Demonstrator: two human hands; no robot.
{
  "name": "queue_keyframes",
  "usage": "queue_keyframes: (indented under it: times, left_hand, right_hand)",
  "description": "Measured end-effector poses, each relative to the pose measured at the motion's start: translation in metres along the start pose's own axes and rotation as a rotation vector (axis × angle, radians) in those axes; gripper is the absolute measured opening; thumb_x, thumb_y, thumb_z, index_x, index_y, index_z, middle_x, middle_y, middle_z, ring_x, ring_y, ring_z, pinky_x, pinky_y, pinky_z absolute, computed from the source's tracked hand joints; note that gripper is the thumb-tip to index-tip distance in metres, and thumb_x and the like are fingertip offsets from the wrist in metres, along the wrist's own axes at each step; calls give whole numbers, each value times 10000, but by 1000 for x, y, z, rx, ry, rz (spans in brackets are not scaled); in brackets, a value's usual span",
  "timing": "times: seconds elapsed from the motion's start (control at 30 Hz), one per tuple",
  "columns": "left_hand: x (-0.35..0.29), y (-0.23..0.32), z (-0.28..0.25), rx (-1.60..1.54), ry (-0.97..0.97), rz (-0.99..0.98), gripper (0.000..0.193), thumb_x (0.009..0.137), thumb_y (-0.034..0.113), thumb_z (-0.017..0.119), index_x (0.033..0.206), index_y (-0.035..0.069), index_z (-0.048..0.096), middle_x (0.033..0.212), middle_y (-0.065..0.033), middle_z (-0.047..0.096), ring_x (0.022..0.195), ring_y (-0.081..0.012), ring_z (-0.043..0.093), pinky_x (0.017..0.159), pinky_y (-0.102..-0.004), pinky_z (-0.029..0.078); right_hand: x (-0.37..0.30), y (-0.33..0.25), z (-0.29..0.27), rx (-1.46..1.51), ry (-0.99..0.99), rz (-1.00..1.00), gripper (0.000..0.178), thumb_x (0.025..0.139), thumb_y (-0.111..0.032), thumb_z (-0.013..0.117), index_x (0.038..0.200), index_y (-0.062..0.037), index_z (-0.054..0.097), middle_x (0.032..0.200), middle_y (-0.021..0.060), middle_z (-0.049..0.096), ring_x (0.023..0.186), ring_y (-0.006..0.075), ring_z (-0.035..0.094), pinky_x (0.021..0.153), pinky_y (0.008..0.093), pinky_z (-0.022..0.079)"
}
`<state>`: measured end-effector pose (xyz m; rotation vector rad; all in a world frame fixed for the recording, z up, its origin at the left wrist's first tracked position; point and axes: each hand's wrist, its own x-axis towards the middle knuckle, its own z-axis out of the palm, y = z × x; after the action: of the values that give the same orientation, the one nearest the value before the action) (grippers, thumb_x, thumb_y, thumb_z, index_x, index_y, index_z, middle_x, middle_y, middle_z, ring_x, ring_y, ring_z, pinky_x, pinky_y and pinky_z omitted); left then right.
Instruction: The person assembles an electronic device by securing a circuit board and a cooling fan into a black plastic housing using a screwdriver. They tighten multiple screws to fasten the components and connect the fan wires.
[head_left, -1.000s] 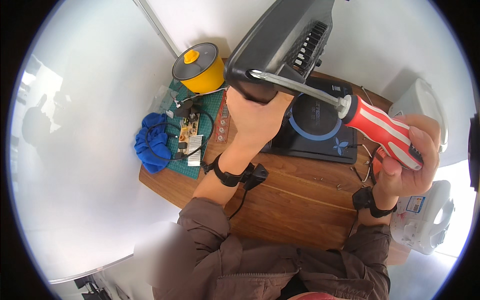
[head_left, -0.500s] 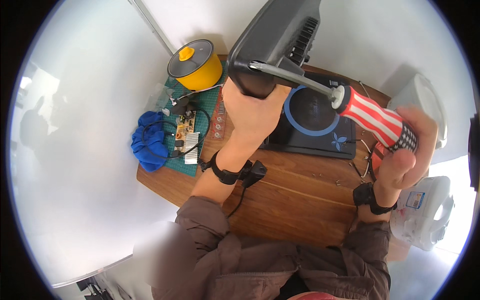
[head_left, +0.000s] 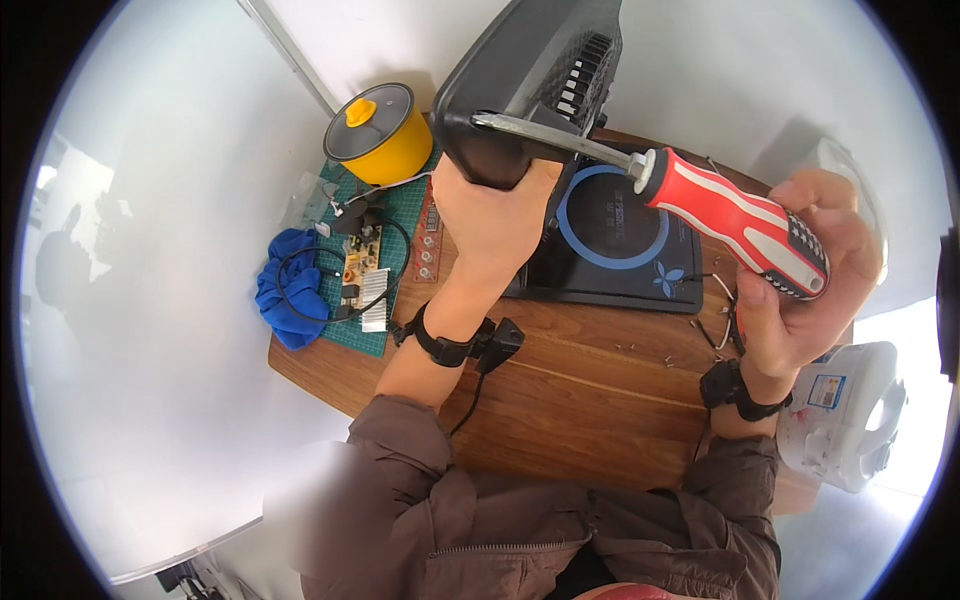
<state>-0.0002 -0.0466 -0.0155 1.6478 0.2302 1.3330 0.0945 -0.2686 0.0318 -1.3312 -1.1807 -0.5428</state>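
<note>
My left hand (head_left: 490, 225) is closed around the lower end of a black plastic housing (head_left: 500, 75) with vent slots, holding it tilted up above the table. A screwdriver (head_left: 720, 200) with a red, white and black handle reaches across from the right. Its metal shaft goes into a hole near the housing's corner, which hides the tip. At the handle's butt end, my right hand (head_left: 825, 315) grips with thumb and fingers. Beneath the housing lies a black induction cooktop plate (head_left: 540, 280) with a blue ring.
On the left, a green cutting mat (head_left: 405, 210) carries a circuit board (head_left: 352, 285) with a heat sink and cable. Beside it are a blue cloth (head_left: 290, 300), a yellow pot (head_left: 385, 145) and a red board (head_left: 427, 240). Small screws (head_left: 668, 362) lie on the wooden table (head_left: 580, 400). White containers (head_left: 840, 415) stand right.
The screwdriver handle has turned about its axis, showing a different side of its pattern. My right fingers have shifted around its end. Housing and screwdriver appear slightly further left.
</note>
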Motion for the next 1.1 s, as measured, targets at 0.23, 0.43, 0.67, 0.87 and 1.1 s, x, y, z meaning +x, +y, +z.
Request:
queue_keyframes:
  times: [0.23, 0.43, 0.67, 0.87, 1.1]
  left_hand:
    - [1, -5, 4, -49, 16, 60, 375, 788, 67, 869, 1094, -20, 670, 1013, -72, 737, 924, -139, 686, 830, -291, 547]
    - [-4, -2, 3, 7, 52, 52, 387, 783, 115, 905, 1065, -32, 685, 977, -73, 747, 876, -150, 697, 797, -302, 561]
    - [-2, 4, 2, 197, 61, 175, 313, 734, -28, 870, 985, -83, 692, 987, -87, 747, 870, -134, 677, 839, -299, 555]
    - [5, 12, -9, 257, 121, 311, 480, 688, 134, 982, 1025, -76, 713, 1029, -111, 753, 860, -156, 702, 826, -297, 551]
    - [4, 11, -4, 492, -166, 548, 416, 642, 37, 856, 1018, 28, 680, 845, -92, 649, 719, -225, 667, 685, -280, 533]
  right_hand:
    - [0, 2, 5, 197, 19, 68, 712, 848, -492, 825, 1221, 38, 530, 983, 150, 650, 844, 175, 656, 773, 283, 553]
    - [-2, 14, -1, -25, -85, -80, 822, 824, -645, 771, 1183, 61, 551, 951, 157, 660, 758, 159, 629, 629, 255, 497]
    - [0, 10, -29, -56, 29, 95, 771, 898, -640, 691, 1165, 77, 587, 945, 157, 684, 526, 74, 519, 469, 178, 383]
    - [10, 35, -68, 188, 290, 220, 578, 1024, -417, 546, 1217, 126, 586, 905, 195, 667, 463, 64, 412, 444, 188, 286]
    - [23, 46, -74, 125, 594, 347, 429, 1082, -241, 469, 1212, 141, 616, 930, 263, 702, 530, 94, 356, 541, 249, 292]
